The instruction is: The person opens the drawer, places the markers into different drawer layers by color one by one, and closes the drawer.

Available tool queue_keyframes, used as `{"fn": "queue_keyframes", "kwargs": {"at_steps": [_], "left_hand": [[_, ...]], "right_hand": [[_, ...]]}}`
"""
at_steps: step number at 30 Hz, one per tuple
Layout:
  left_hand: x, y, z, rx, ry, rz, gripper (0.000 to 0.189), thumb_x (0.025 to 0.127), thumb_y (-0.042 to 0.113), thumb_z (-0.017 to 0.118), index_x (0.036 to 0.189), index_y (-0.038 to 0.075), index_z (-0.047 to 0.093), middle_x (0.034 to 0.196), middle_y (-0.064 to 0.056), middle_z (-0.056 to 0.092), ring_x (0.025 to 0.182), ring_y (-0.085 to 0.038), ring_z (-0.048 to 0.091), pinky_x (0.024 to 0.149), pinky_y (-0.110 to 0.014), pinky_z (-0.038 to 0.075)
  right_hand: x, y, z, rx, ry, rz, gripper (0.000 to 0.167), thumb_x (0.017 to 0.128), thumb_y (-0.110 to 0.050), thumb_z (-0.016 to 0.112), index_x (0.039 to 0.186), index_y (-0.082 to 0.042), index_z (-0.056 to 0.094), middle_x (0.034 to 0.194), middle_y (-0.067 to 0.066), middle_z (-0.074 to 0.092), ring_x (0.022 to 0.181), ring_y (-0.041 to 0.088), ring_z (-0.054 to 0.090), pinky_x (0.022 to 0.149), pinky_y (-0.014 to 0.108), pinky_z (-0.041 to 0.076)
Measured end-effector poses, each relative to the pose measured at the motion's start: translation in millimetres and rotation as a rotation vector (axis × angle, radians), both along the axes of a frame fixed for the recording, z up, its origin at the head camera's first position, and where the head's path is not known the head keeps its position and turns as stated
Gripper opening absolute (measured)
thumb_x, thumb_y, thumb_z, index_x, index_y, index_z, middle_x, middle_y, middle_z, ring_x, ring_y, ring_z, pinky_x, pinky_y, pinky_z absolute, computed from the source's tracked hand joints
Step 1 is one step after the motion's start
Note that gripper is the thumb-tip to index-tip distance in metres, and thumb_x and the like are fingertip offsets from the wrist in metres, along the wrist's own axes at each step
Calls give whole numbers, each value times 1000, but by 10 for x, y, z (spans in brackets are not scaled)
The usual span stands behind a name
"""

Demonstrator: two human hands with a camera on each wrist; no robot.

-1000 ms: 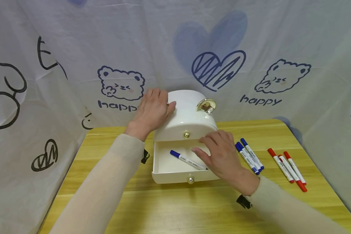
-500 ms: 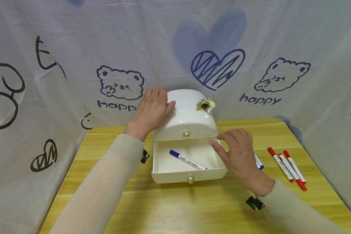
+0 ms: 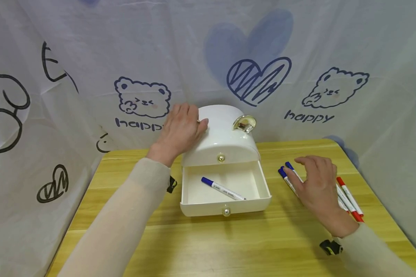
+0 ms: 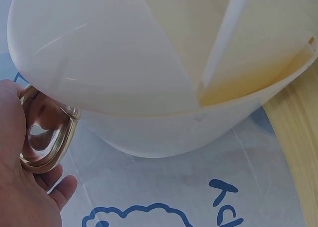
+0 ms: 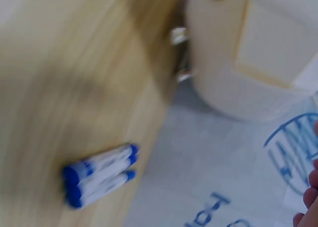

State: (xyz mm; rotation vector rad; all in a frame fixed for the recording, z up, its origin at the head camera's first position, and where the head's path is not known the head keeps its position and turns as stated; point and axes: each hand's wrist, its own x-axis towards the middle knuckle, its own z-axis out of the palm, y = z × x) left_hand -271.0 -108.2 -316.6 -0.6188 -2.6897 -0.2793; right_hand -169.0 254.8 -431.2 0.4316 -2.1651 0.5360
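Backdrop cloth (image 3: pixel 194 46), pale, covers rear and sides: bears, hearts, "happy" lettering. Table (image 3: pixel 208 246) in front of it, yellow wood grain. White box (image 3: pixel 215 134) with a rounded top sits toward the table's back edge, near centre. Drawer (image 3: pixel 201 211) at the bottom of the box is pulled out toward the person.

Left hand (image 3: pixel 180 130) at the box's upper left, gripping the left gold handle (image 4: pixel 47 132); fingertips show past its edge in the left wrist view. Right hand (image 3: pixel 319 188) is released, fingers loosely bent, thumb spread from them, over the table well right of the box. It hides parts of two marker groups in the head view; right wrist view gets only its fingertips.

Right gold handle (image 3: pixel 245 124) juts from the other side of the box top. Three blue markers (image 5: pixel 102 175) lie side by side on the table right of the box, red markers (image 3: pixel 350 198) farther right. Single blue-capped marker (image 3: pixel 225 190) lies diagonally inside the drawer. Smallest: upper knob (image 3: pixel 221 158) on the box front, lower knob (image 3: pixel 226 211) on the drawer front.
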Motion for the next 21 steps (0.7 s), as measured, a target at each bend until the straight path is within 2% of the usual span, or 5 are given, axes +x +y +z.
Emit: {"fn": "queue_keyframes", "kwargs": {"at_steps": [4,9,21], "left_hand": [[-1,7,8,5,-9,0,34,111,37,48,96,7,46,93,-11,43,94,-31,40,86,-43,36],[-3,11,13,11,-3,-7,35,111,37,49,96,6,47,93,-11,44,95,-32,41,88,-43,36],[4,9,-2,26,2,-10,34,110,36,50,95,6,46,92,-11,43,95,-32,39,88,-43,35]], "right_hand": [[27,227,-117,36,-26,-40,74,105,-65,48,114,7,61,104,25,63,96,48,51,77,53,28],[50,436,-241,58,-36,-78,77,105,-66,47,114,9,60,98,24,60,94,49,51,75,54,29],[56,721,-480,106,-63,-147,79,106,-68,41,111,8,60,99,28,60,95,53,51,76,58,33]]}}
